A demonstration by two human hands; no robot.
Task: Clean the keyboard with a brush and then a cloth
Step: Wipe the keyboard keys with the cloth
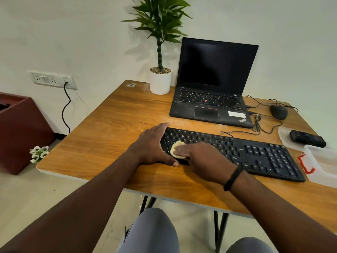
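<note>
The black keyboard is lying across the near middle of the wooden surface, running from the left hand toward the right edge. A small pale yellow cloth is sitting on the keys at the keyboard's left end. The right hand is pressing down on the cloth, its fingers laid over it and bent a little; whether they are pinching the cloth or only pressing it is hard to tell. A dark band is circling that wrist. The left hand is resting flat with straight fingers against the keyboard's left end, its thumb lying along the near edge, holding nothing.

Behind the keyboard an open laptop is standing with a dark screen. Just beside it on the left, a white pot with a green plant is sitting near the far edge. To the right of the laptop a black mouse is trailing its cable across the surface. At the right edge, a clear plastic box with a red clip is sitting near a clear lid bearing a black object.
</note>
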